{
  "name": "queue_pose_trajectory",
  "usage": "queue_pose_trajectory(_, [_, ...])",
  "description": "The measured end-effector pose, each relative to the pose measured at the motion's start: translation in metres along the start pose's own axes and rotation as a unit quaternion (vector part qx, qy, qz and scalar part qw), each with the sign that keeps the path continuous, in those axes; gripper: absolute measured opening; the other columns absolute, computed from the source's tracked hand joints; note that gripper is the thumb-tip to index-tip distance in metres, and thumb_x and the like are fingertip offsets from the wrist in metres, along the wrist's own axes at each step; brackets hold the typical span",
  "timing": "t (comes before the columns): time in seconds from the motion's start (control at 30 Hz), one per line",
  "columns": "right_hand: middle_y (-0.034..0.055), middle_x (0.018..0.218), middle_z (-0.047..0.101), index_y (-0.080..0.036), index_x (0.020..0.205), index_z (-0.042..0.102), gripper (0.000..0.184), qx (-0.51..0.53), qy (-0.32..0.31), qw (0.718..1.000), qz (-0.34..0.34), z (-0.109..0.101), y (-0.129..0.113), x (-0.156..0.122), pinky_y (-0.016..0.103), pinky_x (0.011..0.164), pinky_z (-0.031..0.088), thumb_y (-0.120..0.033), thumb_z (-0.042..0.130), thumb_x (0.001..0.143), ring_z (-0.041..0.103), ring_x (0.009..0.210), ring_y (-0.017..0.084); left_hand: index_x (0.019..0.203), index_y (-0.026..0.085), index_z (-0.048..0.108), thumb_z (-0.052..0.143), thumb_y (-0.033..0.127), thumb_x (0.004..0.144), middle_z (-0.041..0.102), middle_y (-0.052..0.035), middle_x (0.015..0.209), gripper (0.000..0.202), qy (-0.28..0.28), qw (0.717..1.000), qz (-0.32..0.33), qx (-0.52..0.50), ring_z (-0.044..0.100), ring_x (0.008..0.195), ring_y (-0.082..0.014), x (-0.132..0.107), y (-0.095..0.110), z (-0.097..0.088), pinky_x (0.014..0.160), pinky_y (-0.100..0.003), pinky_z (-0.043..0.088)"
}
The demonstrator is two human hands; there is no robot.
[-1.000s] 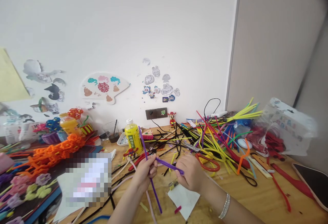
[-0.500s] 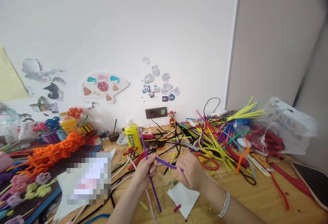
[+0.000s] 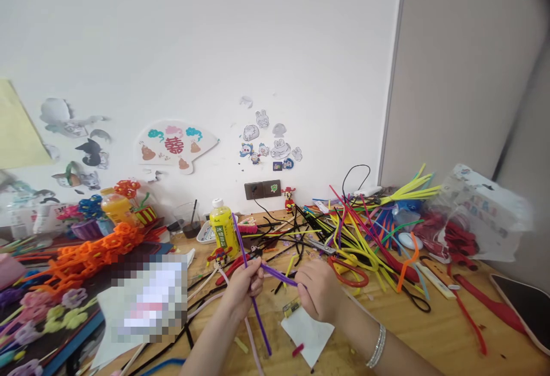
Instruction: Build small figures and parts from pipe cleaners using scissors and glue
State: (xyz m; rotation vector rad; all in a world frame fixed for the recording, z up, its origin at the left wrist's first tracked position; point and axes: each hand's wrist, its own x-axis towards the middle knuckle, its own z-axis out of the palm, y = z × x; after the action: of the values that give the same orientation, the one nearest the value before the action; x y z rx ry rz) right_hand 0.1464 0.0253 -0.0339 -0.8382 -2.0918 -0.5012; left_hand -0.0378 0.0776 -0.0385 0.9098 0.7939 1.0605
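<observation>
Between my two hands is a purple pipe cleaner [image 3: 260, 324], with one length running up and down through my left fist and another reaching across to the right. My left hand [image 3: 246, 284] is closed around it near the middle. Fingers of my right hand [image 3: 317, 289] pinch the sideways length at its far end; the tip is hidden in the grip. A silvery bracelet [image 3: 377, 346] circles the right wrist. Below the hands lie a white paper piece [image 3: 310, 330] and a short dark-pink scrap [image 3: 298, 349] on the wooden table [image 3: 387, 336].
A yellow drink bottle [image 3: 221, 227] stands behind my left hand. Orange-handled scissors [image 3: 349, 273] lie beyond my right hand, before a heap of coloured pipe cleaners [image 3: 365, 244]. Orange fuzzy flowers [image 3: 94, 255] fill the left; a plastic bag [image 3: 485, 215] and dark tablet-like slab [image 3: 526, 310] sit right.
Both hands keep their hold on the purple pipe cleaner in nearly the same place. My right hand's fingers have shifted slightly along the sideways length.
</observation>
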Motion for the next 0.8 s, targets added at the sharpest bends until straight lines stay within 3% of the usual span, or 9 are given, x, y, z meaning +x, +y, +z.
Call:
queue_pose_trajectory(0.2, [0.0067, 0.068, 0.058, -0.015, 0.080, 0.054, 0.027, 0.089, 0.028, 0.994, 0.054, -0.001, -0.002, 0.000, 0.029, 0.059, 0.034, -0.024, 0.029, 0.084, 0.049, 0.064, 0.018, 0.047, 0.014, 0.047, 0.069, 0.041, 0.057, 0.031, 0.0101, 0.028, 0.037, -0.011, 1.000, -0.007, 0.003, 0.017, 0.027, 0.0007, -0.002, 0.001, 0.003, 0.034, -0.016, 0.007])
queue_pose_trajectory(0.3, [0.0062, 0.077, 0.062, -0.017, 0.089, 0.056, 0.025, 0.214, 0.044, 0.967, 0.133, 0.000, -0.005, 0.002, 0.027, 0.063, 0.038, -0.029, 0.034, 0.087, 0.054, 0.070, 0.017, 0.048, 0.015, 0.046, 0.069, 0.042, 0.057, 0.030, 0.0106, 0.027, 0.037, -0.021, 1.000, -0.011, 0.005, 0.015, 0.027, 0.0008, -0.003, -0.001, 0.006, 0.034, -0.016, 0.007])
queue_pose_trajectory(0.4, [0.0039, 0.072, 0.061, -0.018, 0.084, 0.060, 0.026, 0.373, 0.030, 0.905, 0.202, 0.005, -0.006, 0.003, 0.025, 0.062, 0.040, -0.037, 0.042, 0.085, 0.055, 0.067, 0.015, 0.048, 0.015, 0.046, 0.068, 0.044, 0.057, 0.029, 0.0109, 0.027, 0.038, -0.031, 0.999, -0.012, 0.009, 0.014, 0.027, 0.0008, -0.001, -0.005, 0.007, 0.034, -0.016, 0.006])
queue_pose_trajectory(0.57, [0.0024, 0.068, 0.060, -0.016, 0.084, 0.065, 0.029, 0.604, -0.030, 0.746, 0.279, 0.009, -0.005, 0.007, 0.023, 0.053, 0.041, -0.043, 0.059, 0.073, 0.052, 0.055, 0.011, 0.050, 0.015, 0.046, 0.067, 0.046, 0.058, 0.029, 0.0117, 0.030, 0.039, -0.037, 0.999, 0.015, 0.012, 0.014, 0.027, 0.0011, -0.001, -0.007, 0.011, 0.033, -0.016, 0.007])
queue_pose_trajectory(0.63, [0.0024, 0.067, 0.061, -0.015, 0.082, 0.066, 0.029, 0.632, -0.061, 0.716, 0.291, 0.007, -0.005, 0.008, 0.023, 0.053, 0.040, -0.042, 0.061, 0.071, 0.050, 0.053, 0.010, 0.055, 0.014, 0.048, 0.066, 0.047, 0.059, 0.032, 0.0117, 0.032, 0.037, -0.037, 0.999, 0.036, 0.016, 0.014, 0.027, 0.0011, -0.002, -0.006, 0.014, 0.033, -0.016, 0.007])
queue_pose_trajectory(0.73, [0.0000, 0.058, 0.056, -0.014, 0.075, 0.067, 0.030, 0.614, -0.100, 0.717, 0.314, 0.004, -0.002, 0.009, 0.022, 0.051, 0.036, -0.043, 0.059, 0.073, 0.046, 0.050, 0.009, 0.066, 0.014, 0.052, 0.063, 0.046, 0.064, 0.041, 0.0102, 0.037, 0.034, -0.037, 0.996, 0.076, 0.031, 0.019, 0.027, 0.0008, -0.006, -0.003, 0.019, 0.033, -0.015, 0.009])
queue_pose_trajectory(0.8, [-0.0010, 0.057, 0.053, -0.014, 0.070, 0.067, 0.030, 0.588, -0.112, 0.739, 0.308, 0.004, 0.002, 0.009, 0.023, 0.055, 0.036, -0.042, 0.058, 0.074, 0.047, 0.054, 0.010, 0.070, 0.014, 0.053, 0.062, 0.044, 0.067, 0.048, 0.0083, 0.040, 0.031, -0.040, 0.993, 0.103, 0.051, 0.023, 0.028, 0.0008, -0.011, 0.000, 0.022, 0.033, -0.015, 0.011])
